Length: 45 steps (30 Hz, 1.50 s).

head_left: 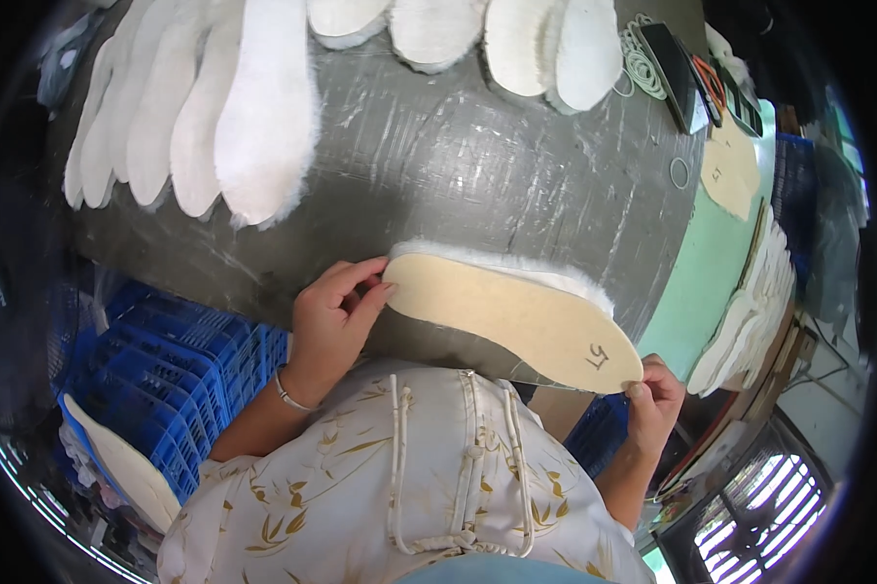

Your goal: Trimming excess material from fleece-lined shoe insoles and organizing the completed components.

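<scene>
A cream insole [501, 311] with handwritten marks near its right end lies across the near edge of the table. White fleece [555, 275] shows along its far side, under or behind it. At the insole's left end, my left hand [333, 311] pinches the tip between thumb and fingers. The opposite end is gripped by my right hand [655, 394], its thumb on top and fingers curled beneath. Whether the fleece is a separate piece or part of the insole, I cannot tell.
White fleece insoles [263, 117] fan out at the far left, with several more [438, 34] along the far edge. A phone [670, 68] and coiled cord [641, 63] lie far right. More insoles [750, 302] are stacked on the right; blue crates [176, 370] stand below the table's left side.
</scene>
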{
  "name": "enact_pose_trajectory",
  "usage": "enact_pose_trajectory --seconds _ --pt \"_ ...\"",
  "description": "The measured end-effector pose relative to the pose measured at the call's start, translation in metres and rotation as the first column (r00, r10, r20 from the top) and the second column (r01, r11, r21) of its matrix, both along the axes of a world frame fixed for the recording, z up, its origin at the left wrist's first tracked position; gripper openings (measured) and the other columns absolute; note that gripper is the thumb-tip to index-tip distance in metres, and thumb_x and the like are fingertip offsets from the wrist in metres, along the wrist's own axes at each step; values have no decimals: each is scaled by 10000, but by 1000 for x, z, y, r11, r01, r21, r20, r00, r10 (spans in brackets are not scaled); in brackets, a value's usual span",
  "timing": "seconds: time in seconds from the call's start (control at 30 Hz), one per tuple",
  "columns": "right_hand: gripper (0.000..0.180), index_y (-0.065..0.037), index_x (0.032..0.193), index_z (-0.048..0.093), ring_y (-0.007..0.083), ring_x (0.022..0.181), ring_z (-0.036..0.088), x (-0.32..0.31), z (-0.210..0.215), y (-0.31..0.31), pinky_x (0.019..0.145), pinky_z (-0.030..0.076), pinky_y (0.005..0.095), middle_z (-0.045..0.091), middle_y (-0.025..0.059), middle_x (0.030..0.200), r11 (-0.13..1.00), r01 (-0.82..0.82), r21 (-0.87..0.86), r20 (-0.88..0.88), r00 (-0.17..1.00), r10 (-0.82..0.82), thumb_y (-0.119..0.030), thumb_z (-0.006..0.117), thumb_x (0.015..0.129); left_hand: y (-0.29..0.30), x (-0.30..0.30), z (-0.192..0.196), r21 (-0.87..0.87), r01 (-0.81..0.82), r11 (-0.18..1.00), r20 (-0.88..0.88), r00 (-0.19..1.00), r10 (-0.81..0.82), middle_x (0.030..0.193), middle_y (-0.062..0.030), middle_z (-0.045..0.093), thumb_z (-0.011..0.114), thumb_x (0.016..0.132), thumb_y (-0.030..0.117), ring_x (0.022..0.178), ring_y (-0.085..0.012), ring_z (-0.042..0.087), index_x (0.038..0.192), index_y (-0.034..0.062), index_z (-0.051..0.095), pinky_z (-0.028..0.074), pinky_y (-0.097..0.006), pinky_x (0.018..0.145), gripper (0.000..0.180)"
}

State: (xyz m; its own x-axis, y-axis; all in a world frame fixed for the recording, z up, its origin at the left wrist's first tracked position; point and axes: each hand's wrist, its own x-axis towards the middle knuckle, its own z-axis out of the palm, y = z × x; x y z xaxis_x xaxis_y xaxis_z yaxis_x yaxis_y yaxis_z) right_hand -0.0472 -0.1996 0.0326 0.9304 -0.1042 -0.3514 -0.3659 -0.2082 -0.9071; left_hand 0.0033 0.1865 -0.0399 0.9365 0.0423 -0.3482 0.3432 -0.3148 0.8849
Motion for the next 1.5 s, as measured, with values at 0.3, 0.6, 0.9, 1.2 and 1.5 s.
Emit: enact_pose_trajectory --seconds 0.3,0.6,0.9,1.2,1.5 --pt "101 33 848 674 113 728 542 6 -6 -1 671 414 243 617 49 803 1000 24 11 -65 998 -23 -34 725 794 -1 0 -3 -10 -41 999 -39 998 41 840 -17 604 699 842 -4 629 -37 517 1067 3 684 408 -181 553 225" --pt "73 44 855 677 94 693 534 14 -17 -6 625 406 229 617 48 804 999 47 11 -144 989 -44 1 714 810 0 0 -5 -38 -52 998 -142 989 47 880 -10 595 683 868 -6 667 -34 528 1075 -3 674 425 -169 582 207" --pt "43 30 841 684 107 708 547 16 -32 -9 646 420 243 626 51 795 999 51 14 -186 981 -48 18 701 803 3 0 -3 -13 -65 998 -247 967 60 901 -3 558 662 883 -25 693 -28 509 1068 -22 656 413 -162 616 185" --pt "52 17 899 701 43 695 511 19 -39 -10 593 388 213 609 0 798 994 53 92 -260 965 -28 -15 703 858 6 -5 -4 83 -87 993 -250 963 105 850 16 608 647 911 19 671 -20 493 1114 -11 650 396 -167 577 205" --pt "80 4 916 669 23 650 461 15 -49 -12 559 368 206 591 -13 790 981 118 152 -341 938 -60 -58 708 883 5 -8 -8 140 -108 984 -214 967 136 810 35 555 644 928 52 642 -16 441 1114 -6 643 344 -171 540 195"
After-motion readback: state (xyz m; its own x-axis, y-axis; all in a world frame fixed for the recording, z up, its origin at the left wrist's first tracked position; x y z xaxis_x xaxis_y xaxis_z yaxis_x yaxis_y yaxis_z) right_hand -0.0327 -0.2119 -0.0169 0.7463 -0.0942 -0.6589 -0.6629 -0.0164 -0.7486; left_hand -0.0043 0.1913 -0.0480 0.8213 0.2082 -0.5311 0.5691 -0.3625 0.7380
